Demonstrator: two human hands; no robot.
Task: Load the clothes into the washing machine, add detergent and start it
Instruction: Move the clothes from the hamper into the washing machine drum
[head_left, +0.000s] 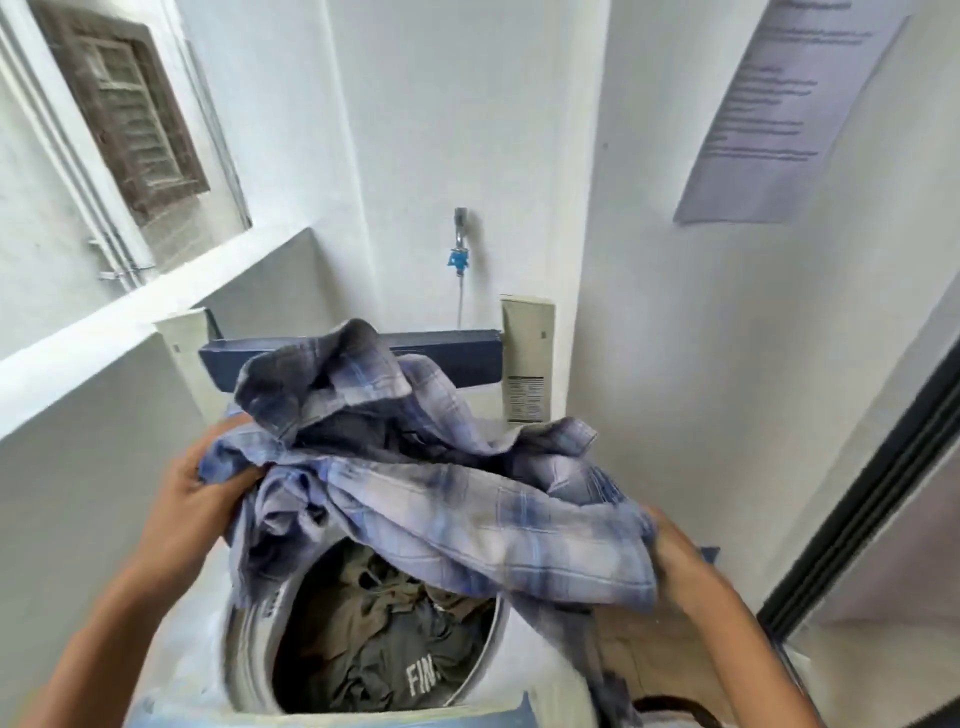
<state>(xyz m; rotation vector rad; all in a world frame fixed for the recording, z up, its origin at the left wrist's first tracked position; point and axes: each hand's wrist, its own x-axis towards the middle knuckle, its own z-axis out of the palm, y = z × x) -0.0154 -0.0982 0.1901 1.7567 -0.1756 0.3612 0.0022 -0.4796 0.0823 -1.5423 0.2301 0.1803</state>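
Both hands grip the plaid shirt (441, 499) — left hand (202, 483) mid-left, right hand (670, 551) lower right — stretched crosswise directly above the washer drum (384, 639).

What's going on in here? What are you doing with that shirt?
A person is loading laundry. The left hand and right hand each grip a side of a blue plaid shirt, holding it bunched above the washer. Its lid is up, and dark clothes already lie in the drum. The shirt is not in yet.
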